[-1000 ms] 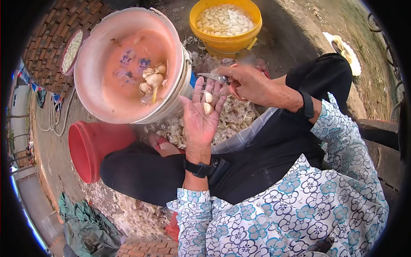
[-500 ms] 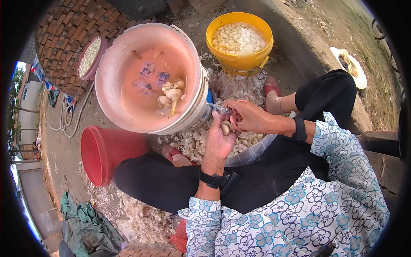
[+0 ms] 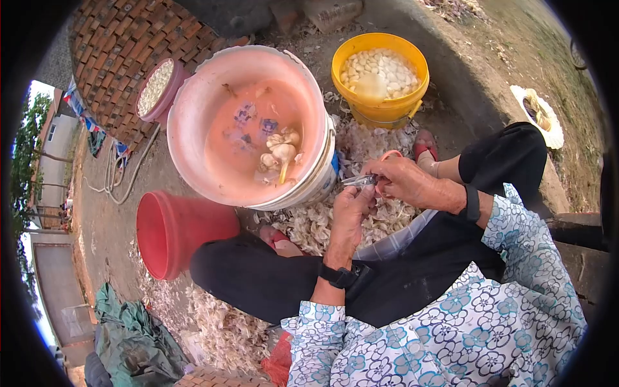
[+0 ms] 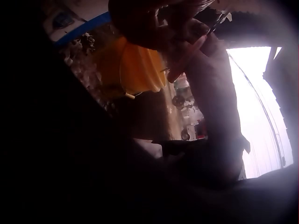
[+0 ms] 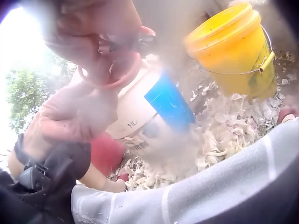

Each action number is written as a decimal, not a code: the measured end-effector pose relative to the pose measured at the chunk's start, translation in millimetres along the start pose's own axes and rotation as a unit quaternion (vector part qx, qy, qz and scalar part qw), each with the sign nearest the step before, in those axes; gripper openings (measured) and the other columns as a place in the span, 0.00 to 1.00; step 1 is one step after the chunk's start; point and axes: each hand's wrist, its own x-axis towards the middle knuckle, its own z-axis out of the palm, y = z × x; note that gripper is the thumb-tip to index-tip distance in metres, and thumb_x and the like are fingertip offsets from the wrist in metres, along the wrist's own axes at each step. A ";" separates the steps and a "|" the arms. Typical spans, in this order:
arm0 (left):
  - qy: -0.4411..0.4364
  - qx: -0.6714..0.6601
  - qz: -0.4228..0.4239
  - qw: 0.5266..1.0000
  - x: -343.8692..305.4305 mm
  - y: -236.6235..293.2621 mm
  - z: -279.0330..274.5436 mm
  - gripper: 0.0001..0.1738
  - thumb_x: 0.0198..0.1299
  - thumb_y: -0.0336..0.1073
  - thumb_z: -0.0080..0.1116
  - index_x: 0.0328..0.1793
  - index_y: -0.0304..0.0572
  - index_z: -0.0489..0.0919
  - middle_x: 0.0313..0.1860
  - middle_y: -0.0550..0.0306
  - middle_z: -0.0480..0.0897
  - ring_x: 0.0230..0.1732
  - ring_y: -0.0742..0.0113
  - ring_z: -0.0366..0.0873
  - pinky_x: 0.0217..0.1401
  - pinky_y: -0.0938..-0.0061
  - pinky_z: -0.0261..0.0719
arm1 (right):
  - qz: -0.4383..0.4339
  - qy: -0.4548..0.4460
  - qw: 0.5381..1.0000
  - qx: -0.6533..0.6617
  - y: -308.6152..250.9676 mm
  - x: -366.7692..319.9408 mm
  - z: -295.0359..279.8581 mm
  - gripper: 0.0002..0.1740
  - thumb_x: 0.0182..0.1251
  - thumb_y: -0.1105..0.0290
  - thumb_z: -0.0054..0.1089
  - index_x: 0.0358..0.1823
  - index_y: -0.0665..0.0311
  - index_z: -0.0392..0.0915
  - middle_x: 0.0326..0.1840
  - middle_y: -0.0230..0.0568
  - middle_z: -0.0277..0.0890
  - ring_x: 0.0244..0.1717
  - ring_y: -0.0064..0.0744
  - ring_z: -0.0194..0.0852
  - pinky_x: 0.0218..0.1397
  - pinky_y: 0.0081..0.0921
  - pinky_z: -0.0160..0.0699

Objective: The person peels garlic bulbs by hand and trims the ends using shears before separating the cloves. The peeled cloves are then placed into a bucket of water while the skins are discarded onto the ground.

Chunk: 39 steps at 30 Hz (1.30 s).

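Note:
In the head view my right hand [image 3: 409, 184] grips a pair of scissors [image 3: 356, 180] with orange-pink handles, the metal blades pointing left. My left hand [image 3: 348, 216] is just below, its fingers curled up close to the blades. The garlic cloves in its palm are hidden by the fingers and the angle. The right wrist view shows the handle loop [image 5: 133, 72] around the right fingers, with the left hand beside it. Garlic bulbs [image 3: 282, 151] sit in a wide, pink-stained basin [image 3: 193, 109] to the left of the hands.
A yellow bucket [image 3: 374, 113] of peeled cloves in water stands beyond the hands. A red bucket [image 3: 200, 226] lies tipped at the left knee. Behind the basin is a pink tub [image 3: 174, 84] of cloves. Garlic skins [image 3: 316, 226] cover the ground; a checked cloth [image 3: 400, 242] lies across the lap.
The left hand has gone from a flat palm showing cloves to curled fingers. The scissors have come down to its fingertips. The head view has shifted, so everything sits further right and lower.

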 end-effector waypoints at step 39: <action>0.085 0.180 0.281 0.939 -16.8 22.2 33.7 0.14 0.74 0.44 0.43 0.41 0.42 0.71 0.23 0.69 0.65 0.22 0.84 0.55 0.23 0.87 0.51 | 0.186 -0.031 0.939 0.289 -29.4 -2.9 -27.4 0.16 0.73 0.57 0.48 0.42 0.65 0.68 0.21 0.30 0.69 0.20 0.20 0.68 0.22 0.23 0.67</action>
